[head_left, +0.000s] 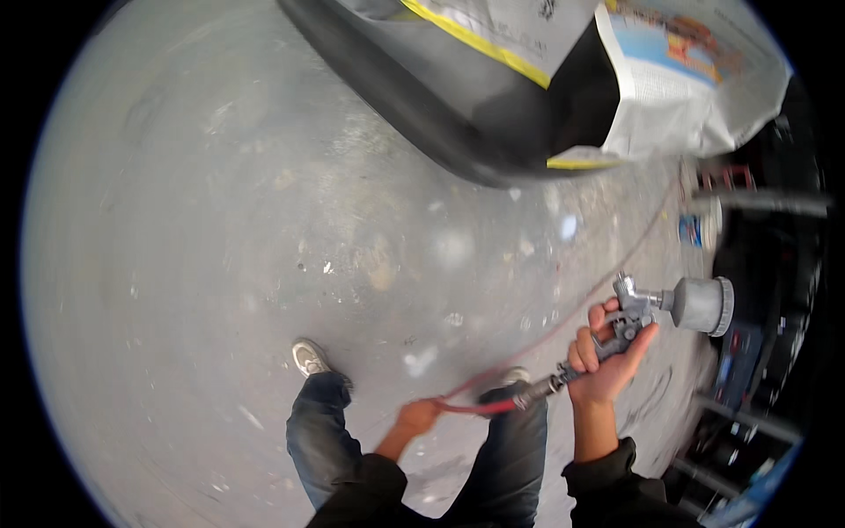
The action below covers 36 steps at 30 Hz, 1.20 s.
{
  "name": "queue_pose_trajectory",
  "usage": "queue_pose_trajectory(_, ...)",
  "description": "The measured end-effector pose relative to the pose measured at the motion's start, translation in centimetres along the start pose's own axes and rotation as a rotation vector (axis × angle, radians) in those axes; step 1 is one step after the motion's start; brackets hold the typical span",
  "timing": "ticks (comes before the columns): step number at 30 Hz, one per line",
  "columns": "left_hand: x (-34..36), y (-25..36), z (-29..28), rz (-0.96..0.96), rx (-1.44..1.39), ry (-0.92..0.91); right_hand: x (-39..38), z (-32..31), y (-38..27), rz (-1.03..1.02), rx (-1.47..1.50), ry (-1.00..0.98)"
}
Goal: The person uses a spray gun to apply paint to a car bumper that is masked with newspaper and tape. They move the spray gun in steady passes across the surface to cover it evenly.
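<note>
Grey floor, blurrily printed paper, right hand around spray gun, left hand around red hose.

Head-worn fisheye, steeply downward

Floor — grey, scuffed, pale-spotted, spread before me across left and centre of frame; rack-like grey bars — lower right, against dark surroundings.

Flat, fairly even light brightens the floor, but right of the spray gun the shelves sink into dimness. Blur smears the floor left of the spray gun and softens the hose below it; fisheye distortion bends the edges.
</note>
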State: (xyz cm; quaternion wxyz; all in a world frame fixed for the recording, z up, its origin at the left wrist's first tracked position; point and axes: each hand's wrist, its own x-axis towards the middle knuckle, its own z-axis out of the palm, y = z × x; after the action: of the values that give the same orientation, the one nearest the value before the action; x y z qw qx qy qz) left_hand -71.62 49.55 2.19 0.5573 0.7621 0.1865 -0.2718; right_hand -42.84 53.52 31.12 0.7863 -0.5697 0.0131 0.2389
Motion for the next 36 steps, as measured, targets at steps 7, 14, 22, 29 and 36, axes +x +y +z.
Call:
queue_pose_trajectory(7,-2.1,-5.2,-26.7,0.03,0.642,-0.108,-0.7,4.6,7.8,-0.036,0.381,0.036)
queue_pose_trajectory(14,3.7,-7.3,-28.5,0.314,0.907,0.049,5.2,3.0,22.8,-0.252,0.233,0.176)
queue_pose_trajectory(22,1.4,-1.3,-28.1,0.439,0.742,0.234,8.0,3.0,26.7,-0.421,-0.033,0.277)
queue_pose_trajectory(29,2.3,-1.9,-30.2,0.415,0.71,0.251,8.9,6.5,27.6,-0.362,-0.057,0.235)
queue_pose_trajectory(36,3.5,-2.5,-30.3,0.404,0.734,0.186,9.6,7.2,29.0,-0.305,0.026,0.186)
